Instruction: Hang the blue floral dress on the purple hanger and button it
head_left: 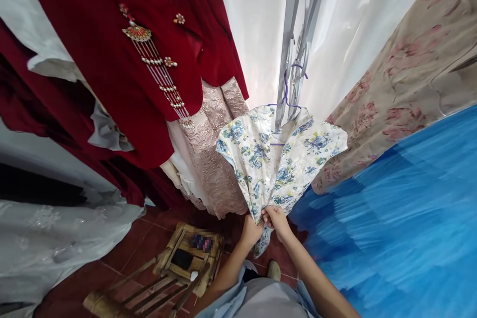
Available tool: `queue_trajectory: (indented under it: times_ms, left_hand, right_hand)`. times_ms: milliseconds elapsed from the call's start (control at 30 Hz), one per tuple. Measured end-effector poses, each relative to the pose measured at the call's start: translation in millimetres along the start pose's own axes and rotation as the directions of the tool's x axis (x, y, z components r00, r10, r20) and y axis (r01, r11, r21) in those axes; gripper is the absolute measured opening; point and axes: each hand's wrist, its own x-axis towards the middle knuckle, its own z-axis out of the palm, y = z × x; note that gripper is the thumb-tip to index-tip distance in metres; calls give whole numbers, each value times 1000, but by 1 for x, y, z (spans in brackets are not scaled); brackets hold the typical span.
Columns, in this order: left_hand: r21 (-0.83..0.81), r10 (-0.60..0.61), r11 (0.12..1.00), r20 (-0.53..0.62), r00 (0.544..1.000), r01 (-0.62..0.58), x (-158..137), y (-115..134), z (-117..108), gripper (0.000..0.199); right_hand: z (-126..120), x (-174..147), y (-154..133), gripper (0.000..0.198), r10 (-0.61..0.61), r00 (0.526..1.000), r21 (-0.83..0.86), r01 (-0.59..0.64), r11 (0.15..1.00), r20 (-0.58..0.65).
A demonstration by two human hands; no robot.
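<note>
A white floral shirt [285, 171] with blue roses hangs by its shoulders on a purple wire hanger [286, 94], its neckline falling in a deep V. My left hand [253, 228] is closed on the shirt's gathered lower front. Right beside it, my right hand [275, 217] pinches the cloth where the two front edges meet. Below the hands a twisted tail of the same fabric dangles. The fingers of my left hand are partly covered by the cloth.
A red jacket [179, 35] with beaded brooches hangs at left above a pink brocade skirt [219, 159]. On the right are a floral curtain [391, 84] and blue tulle [391, 208]. A bamboo chair [179, 258] stands low left; a grey metal stand [290, 15] rises behind the hanger.
</note>
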Motion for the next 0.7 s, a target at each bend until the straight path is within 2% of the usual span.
queue_trajectory:
  times_ms: [133, 300, 433, 567, 633, 700]
  left_hand:
    - [2, -28, 1000, -12, 1000, 28, -4, -5, 3, 17]
    - [-53, -78, 996, -20, 997, 77, 1, -18, -8, 34]
    - [-60, -28, 998, 14, 1000, 29, 9, -21, -19, 30]
    - [-21, 12, 1000, 62, 998, -10, 15, -22, -24, 25]
    - [-26, 31, 999, 108, 994, -28, 17, -24, -26, 24]
    - [-53, -4, 999, 120, 993, 10, 20, -25, -27, 27]
  right_hand:
    - [-5, 5, -3, 48, -26, 999, -117, 21, 993, -40]
    - [-6, 0, -3, 50, -113, 983, -267, 71, 961, -143]
    - [6, -8, 3, 45, -93, 985, -72, 83, 994, -143]
    - [18, -12, 4, 43, 8, 992, 115, 6, 993, -127]
    - [20, -10, -10, 39, 0, 988, 155, 25, 988, -156]
    - [18, -6, -39, 35, -80, 974, 138, 111, 984, -212]
